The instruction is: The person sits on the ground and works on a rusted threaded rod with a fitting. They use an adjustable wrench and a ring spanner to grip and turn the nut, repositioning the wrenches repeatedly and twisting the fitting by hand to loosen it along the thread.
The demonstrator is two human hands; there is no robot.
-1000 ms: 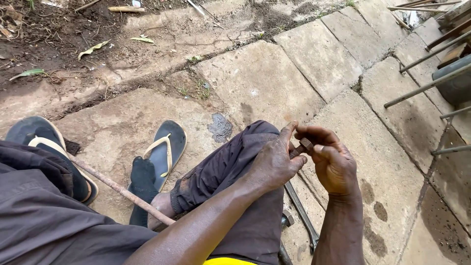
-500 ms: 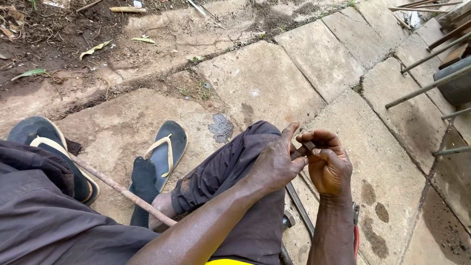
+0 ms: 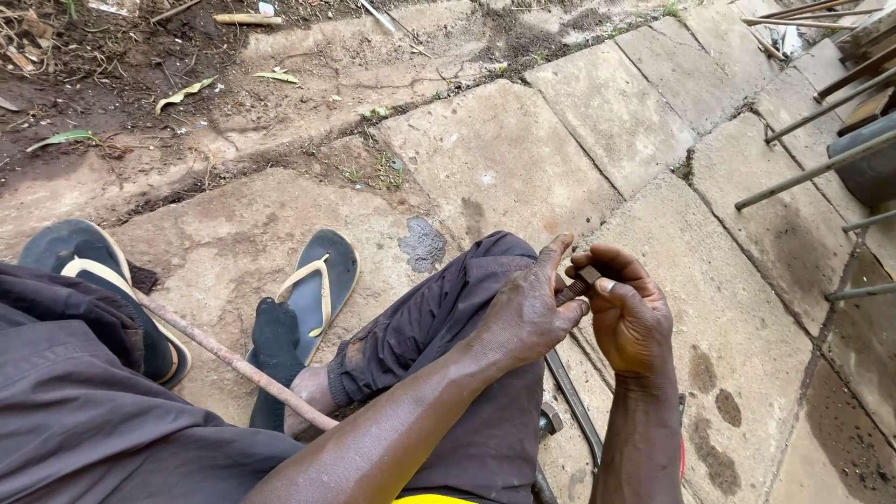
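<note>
Soft, even daylight falls across the concrete slabs; shadows are faint and diffuse; no glare; focus is sharp throughout; straight rods bow slightly towards the right edge.

Left hand and right hand together above the raised knee, fingers curled, fingertips pinching; both forearms reaching in from near.

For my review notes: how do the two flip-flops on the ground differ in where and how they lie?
The near flip-flop lies fully visible on the stone slab; the far flip-flop is partly hidden behind the trouser leg. Both are dark with pale straps, sole down.
</note>
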